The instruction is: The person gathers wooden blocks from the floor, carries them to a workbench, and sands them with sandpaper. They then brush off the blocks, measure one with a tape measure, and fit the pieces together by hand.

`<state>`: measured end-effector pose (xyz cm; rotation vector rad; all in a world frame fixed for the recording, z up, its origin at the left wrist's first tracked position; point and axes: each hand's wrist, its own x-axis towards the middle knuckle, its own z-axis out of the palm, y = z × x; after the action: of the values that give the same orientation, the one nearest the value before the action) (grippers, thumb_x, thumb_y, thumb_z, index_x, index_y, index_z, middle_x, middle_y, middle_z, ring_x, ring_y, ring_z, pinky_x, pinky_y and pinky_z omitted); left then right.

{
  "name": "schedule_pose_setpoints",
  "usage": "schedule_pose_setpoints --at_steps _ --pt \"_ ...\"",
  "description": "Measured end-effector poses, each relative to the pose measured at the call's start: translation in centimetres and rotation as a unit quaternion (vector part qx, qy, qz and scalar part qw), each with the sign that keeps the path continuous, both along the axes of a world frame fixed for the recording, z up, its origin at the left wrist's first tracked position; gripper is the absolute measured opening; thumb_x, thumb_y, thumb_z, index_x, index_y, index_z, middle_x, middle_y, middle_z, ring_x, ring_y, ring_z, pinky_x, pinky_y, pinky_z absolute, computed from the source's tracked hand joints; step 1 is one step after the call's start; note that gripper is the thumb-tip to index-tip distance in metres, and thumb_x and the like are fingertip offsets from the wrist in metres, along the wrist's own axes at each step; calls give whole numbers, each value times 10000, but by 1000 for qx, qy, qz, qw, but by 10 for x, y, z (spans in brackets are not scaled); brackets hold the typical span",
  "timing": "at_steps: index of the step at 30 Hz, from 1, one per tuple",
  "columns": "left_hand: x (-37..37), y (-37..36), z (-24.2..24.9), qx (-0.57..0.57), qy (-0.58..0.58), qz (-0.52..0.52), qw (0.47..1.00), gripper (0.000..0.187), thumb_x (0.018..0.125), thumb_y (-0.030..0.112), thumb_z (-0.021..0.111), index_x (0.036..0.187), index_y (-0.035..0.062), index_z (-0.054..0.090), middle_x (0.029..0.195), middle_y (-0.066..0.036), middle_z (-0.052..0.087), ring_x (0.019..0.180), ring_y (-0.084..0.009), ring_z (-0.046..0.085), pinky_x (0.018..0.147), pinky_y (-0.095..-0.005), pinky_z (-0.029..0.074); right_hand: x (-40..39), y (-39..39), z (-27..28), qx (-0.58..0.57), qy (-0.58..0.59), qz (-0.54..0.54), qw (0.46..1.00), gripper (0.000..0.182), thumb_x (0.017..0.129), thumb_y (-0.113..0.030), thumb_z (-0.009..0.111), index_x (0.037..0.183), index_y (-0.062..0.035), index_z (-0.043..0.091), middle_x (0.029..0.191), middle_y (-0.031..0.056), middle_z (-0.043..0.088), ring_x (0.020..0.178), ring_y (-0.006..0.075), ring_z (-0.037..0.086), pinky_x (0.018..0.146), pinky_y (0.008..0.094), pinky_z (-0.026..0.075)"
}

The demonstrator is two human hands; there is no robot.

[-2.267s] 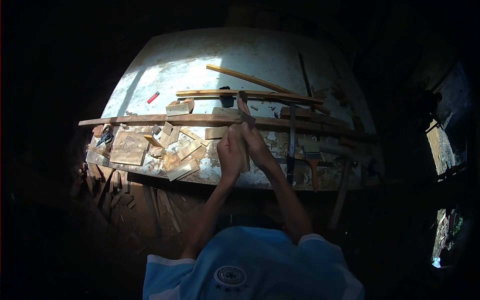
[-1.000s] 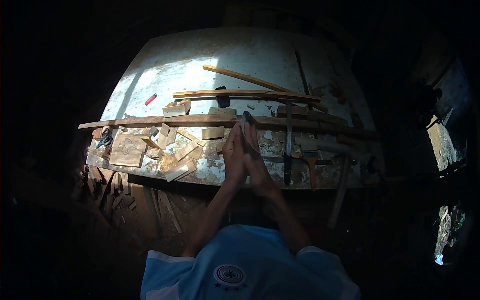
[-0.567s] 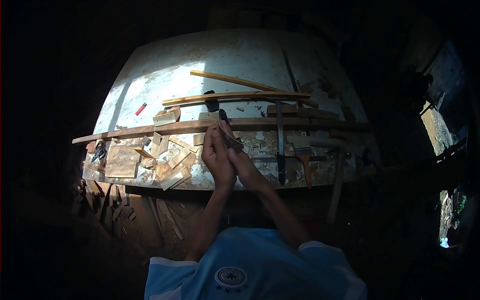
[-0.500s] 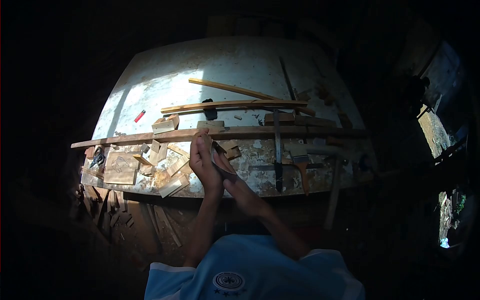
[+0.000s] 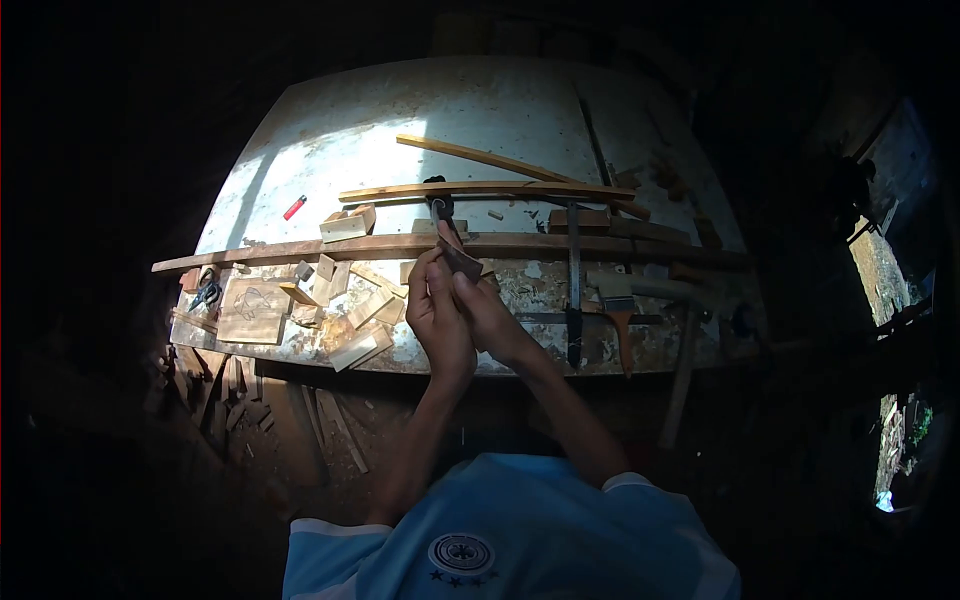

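Observation:
My left hand (image 5: 438, 318) and my right hand (image 5: 494, 322) are pressed together above the front part of the workbench. A small, dark brown bent sheet (image 5: 459, 262), which looks like sandpaper, sticks up between their fingers. Both hands are closed around it; whether a smaller piece is tucked inside the grip is hidden. Just beyond the fingertips lies a black object (image 5: 439, 190), partly covered by a wooden strip (image 5: 490, 188). Behind the hands a long wooden batten (image 5: 370, 245) runs across the bench.
Wood offcuts (image 5: 365, 345), a square board (image 5: 252, 310) and dark-handled scissors (image 5: 206, 290) lie left on the workbench (image 5: 330, 110). A red lighter (image 5: 294, 208) sits farther back. On the right are a try square (image 5: 573, 290), a brush (image 5: 622, 335) and a hammer (image 5: 650, 288).
Both hands have turned and shifted slightly right relative to the bench. The dark sheet, earlier low between the palms, now shows at the fingertips. The view has also shifted a little.

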<state>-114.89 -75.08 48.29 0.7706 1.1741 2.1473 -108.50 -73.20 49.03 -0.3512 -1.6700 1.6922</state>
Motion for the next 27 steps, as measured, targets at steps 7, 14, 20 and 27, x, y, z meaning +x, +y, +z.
schedule_pose_setpoints --at_steps 7,14,20,27 --pt "-39 10 -6 -39 -154 -97 983 395 919 351 404 1147 29 434 1017 -111 543 870 -170 560 707 -274 476 25 -53 -25 57 -107 -1 993 498 937 -282 259 1372 -45 211 1443 191 61 1343 286 21 1068 361 46" --pt "-53 21 -37 -39 -377 -271 885 417 873 300 422 1222 78 370 1172 -163 480 842 -219 588 618 -289 500 53 -49 -46 -225 29 -154 962 454 941 -357 294 1119 19 475 1024 81 549 921 133 525 782 285 428" --pt "-51 4 -47 -26 -285 -382 878 488 921 382 342 1304 83 302 979 -91 527 681 -100 522 513 -236 434 80 -27 -63 -263 205 -274 902 498 899 -405 324 1219 -30 401 1129 118 511 1047 239 510 885 385 420" --pt "-34 -9 -28 -98 194 -294 931 109 704 76 605 761 28 525 599 18 462 549 -80 457 494 -232 369 83 -17 -22 -25 103 -241 965 540 820 -375 403 1194 15 423 1103 135 504 1012 231 519 880 346 410"
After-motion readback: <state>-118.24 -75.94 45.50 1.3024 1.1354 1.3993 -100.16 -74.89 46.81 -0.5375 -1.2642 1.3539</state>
